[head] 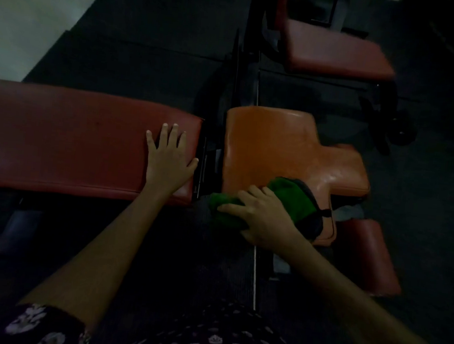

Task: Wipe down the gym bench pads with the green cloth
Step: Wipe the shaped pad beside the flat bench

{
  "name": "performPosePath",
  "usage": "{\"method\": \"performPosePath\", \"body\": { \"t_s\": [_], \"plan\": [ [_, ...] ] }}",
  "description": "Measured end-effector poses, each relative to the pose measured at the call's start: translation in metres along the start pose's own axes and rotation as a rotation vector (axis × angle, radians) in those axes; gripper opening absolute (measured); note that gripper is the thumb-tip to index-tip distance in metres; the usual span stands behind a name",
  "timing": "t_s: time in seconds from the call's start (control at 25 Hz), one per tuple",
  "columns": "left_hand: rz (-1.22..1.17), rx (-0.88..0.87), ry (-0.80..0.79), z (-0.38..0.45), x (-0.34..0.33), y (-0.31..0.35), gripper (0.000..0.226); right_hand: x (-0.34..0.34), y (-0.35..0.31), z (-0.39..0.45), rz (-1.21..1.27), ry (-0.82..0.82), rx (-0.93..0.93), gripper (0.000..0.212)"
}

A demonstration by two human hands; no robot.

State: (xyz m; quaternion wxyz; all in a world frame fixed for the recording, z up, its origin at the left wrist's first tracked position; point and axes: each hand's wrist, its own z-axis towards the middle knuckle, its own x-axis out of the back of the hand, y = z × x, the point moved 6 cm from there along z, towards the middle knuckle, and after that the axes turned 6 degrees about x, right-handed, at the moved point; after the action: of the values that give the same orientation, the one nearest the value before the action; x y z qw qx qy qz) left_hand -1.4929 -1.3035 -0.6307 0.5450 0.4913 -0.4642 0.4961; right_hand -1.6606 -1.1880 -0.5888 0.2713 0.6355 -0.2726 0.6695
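Dim gym, dark rubber floor (pixel 139 38) all around you. Closest in, your right hand (pixel 260 216) has its grip curled round the green cloth (pixel 287 197), bunched at the near edge of the orange seat pad (pixel 275 146). Your left hand (pixel 170 160) lies flat, fingers spread and holding nothing, on the end of the long red back pad (pixel 63 136), just beside the gap between the two pads. Low on the right sits a small red pad (pixel 370 252). Farther back, another red bench (pixel 334 52) stands well apart.

Narrow frame gap (pixel 210 164) between red pad (pixel 71 140) and orange pad (pixel 278 146).
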Motion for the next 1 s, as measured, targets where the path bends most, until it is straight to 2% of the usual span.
{"method": "performPosePath", "body": {
  "t_s": [0.08, 0.24, 0.28, 0.44, 0.48, 0.6, 0.68, 0.8, 0.88, 1.0],
  "plan": [
    [0.005, -0.001, 0.0, 0.0, 0.0, 0.0, 0.069, 0.006, 0.017, -0.031, -0.015, -0.003, 0.016, 0.064],
    [0.027, 0.001, -0.005, 0.0, 0.001, 0.002, 0.069, 0.018, 0.074, -0.063, 0.048, 0.104, -0.379, 0.059],
    [0.027, 0.005, -0.006, -0.001, 0.001, 0.002, 0.069, 0.016, 0.067, -0.059, 0.035, 0.135, -0.377, 0.057],
    [0.027, 0.001, -0.003, -0.001, 0.004, 0.003, 0.069, -0.002, 0.017, -0.017, -0.05, 0.112, -0.13, 0.055],
    [0.025, 0.0, -0.002, -0.002, 0.004, 0.003, 0.069, 0.001, 0.024, -0.001, -0.045, 0.105, -0.17, 0.053],
    [0.011, -0.001, -0.006, -0.001, 0.004, 0.002, 0.068, 0.008, 0.069, 0.046, -0.014, 0.072, -0.5, 0.047],
    [-0.006, 0.003, -0.006, -0.001, 0.004, 0.001, 0.068, 0.009, 0.075, 0.061, -0.022, 0.05, -0.578, 0.045],
    [-0.013, 0.004, -0.001, -0.001, 0.002, 0.001, 0.068, 0.002, 0.033, 0.048, -0.039, -0.037, -0.325, 0.047],
    [-0.016, 0.001, 0.005, 0.0, 0.002, 0.0, 0.069, 0.003, 0.003, 0.011, 0.01, -0.006, -0.131, 0.051],
    [-0.004, -0.003, 0.007, 0.0, 0.001, -0.001, 0.069, 0.007, 0.017, -0.053, 0.073, 0.044, -0.056, 0.055]
  ]
}}
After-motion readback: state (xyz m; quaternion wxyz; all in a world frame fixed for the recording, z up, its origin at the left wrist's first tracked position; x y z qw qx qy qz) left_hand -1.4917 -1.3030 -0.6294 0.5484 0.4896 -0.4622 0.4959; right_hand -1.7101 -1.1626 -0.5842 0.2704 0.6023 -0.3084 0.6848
